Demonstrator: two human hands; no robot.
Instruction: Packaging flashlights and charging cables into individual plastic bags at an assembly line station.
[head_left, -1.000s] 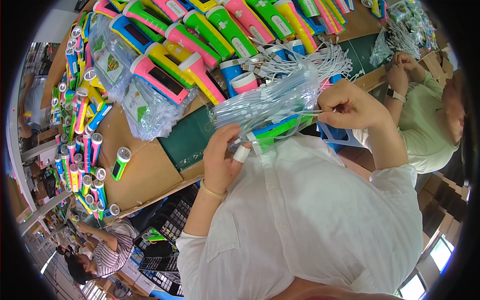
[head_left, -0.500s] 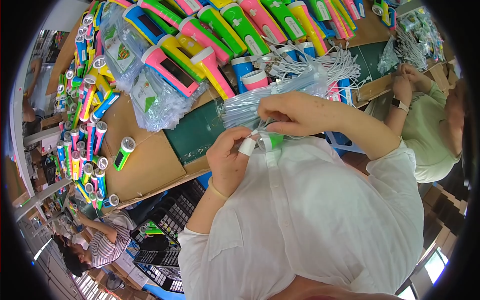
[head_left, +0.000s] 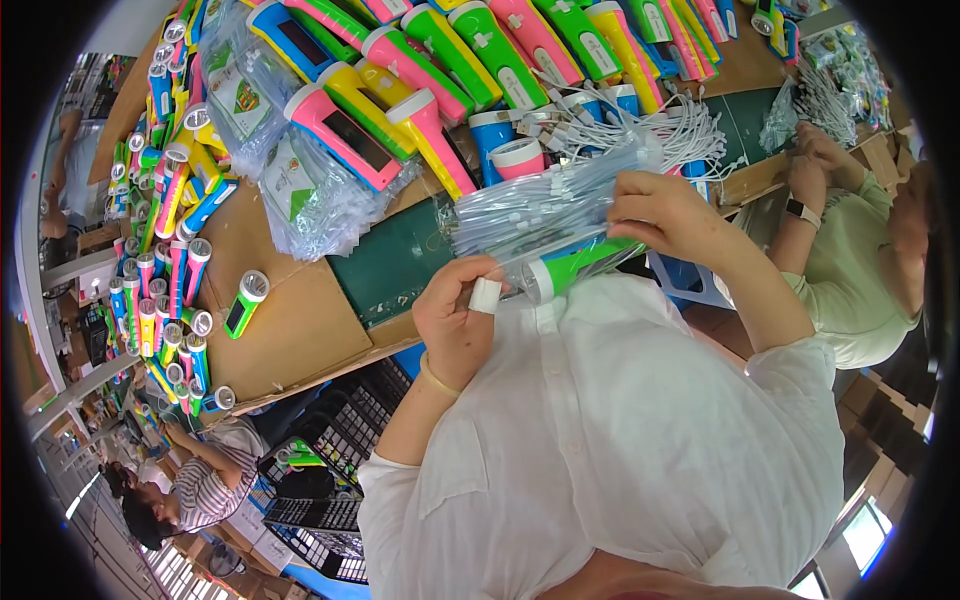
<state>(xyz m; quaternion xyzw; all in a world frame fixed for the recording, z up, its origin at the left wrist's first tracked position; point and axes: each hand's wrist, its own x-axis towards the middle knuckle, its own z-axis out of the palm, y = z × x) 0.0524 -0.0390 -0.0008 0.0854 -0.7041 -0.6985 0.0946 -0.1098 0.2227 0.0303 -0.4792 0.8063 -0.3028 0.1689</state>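
A green and white flashlight lies inside a clear plastic bag in front of my chest, its lens end toward my left hand. My left hand, with white tape round one finger, is closed on the bag's edge by the lens. My right hand pinches the bag near the flashlight's other end, with the palm facing down. Just beyond, a stack of flat clear bags lies at the table's edge. White charging cables are heaped behind it, beside a pink and white flashlight.
Many coloured flashlights cover the far table, with more along its left side. Packed bags rest beside them, and one green flashlight sits alone on cardboard. A black crate stands below left. Co-workers sit at right and left.
My right hand has moved right, away from my left hand, with the bag's edge. More of the green flashlight now shows between my hands. My left hand has stayed nearly in place.
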